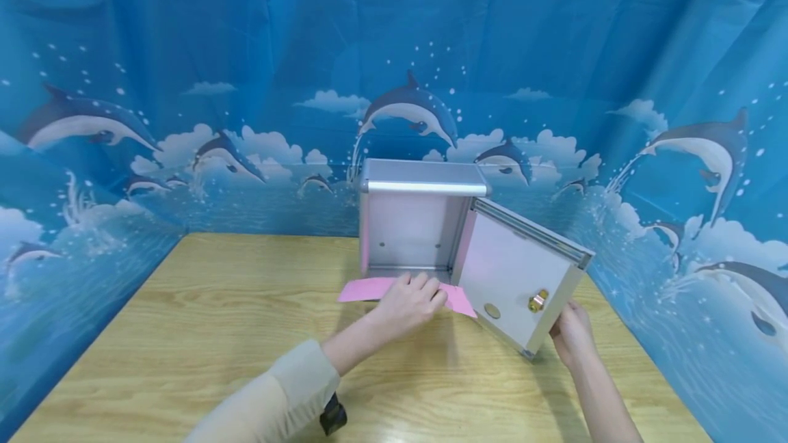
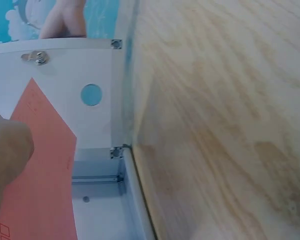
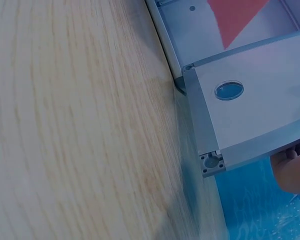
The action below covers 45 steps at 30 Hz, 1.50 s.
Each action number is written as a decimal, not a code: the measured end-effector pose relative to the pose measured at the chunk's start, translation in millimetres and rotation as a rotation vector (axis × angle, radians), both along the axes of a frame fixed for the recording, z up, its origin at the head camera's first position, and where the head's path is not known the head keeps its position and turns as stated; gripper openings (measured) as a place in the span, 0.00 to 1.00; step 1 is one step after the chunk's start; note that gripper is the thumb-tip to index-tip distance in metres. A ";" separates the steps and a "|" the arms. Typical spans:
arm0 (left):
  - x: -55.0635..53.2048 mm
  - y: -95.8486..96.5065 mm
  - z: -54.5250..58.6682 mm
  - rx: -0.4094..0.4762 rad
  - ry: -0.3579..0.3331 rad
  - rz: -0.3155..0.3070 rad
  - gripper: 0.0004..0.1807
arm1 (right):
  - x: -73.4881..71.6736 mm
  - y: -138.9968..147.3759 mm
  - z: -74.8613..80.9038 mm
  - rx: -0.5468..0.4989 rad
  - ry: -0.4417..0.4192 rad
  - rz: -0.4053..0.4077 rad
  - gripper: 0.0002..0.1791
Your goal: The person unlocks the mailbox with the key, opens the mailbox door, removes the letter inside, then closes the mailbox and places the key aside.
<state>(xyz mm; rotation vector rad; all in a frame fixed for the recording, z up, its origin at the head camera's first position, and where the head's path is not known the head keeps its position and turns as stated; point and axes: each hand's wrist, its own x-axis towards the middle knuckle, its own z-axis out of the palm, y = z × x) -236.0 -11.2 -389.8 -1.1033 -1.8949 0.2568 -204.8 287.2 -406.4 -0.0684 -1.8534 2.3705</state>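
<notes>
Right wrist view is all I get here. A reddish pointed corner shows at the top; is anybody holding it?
Observer: Yes. In the head view, the person's left hand grips it, a pink sheet.
Visitor: There's a dark sliver on the pale door, at my picture's right edge. What is it?
Observer: Probably the brass-coloured lock that the head view shows whole.
Visitor: And what's printed on the blue cloth?
Observer: The head view shows dolphins among clouds and water.
</notes>
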 end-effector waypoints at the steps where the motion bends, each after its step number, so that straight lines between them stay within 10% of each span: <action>1: 0.9 0.3 -1.9 -0.013 -0.010 0.009 0.10 | -0.1 0.1 0.1 0.000 -0.003 0.000 0.12; 24: 12.1 9.7 -37.0 -0.209 -0.219 0.200 0.04 | -0.3 -1.6 2.4 -0.003 -0.036 -0.003 0.10; 45: 17.5 22.1 -48.5 -0.099 -0.823 0.317 0.08 | 0.3 0.1 1.8 0.035 -0.055 0.003 0.11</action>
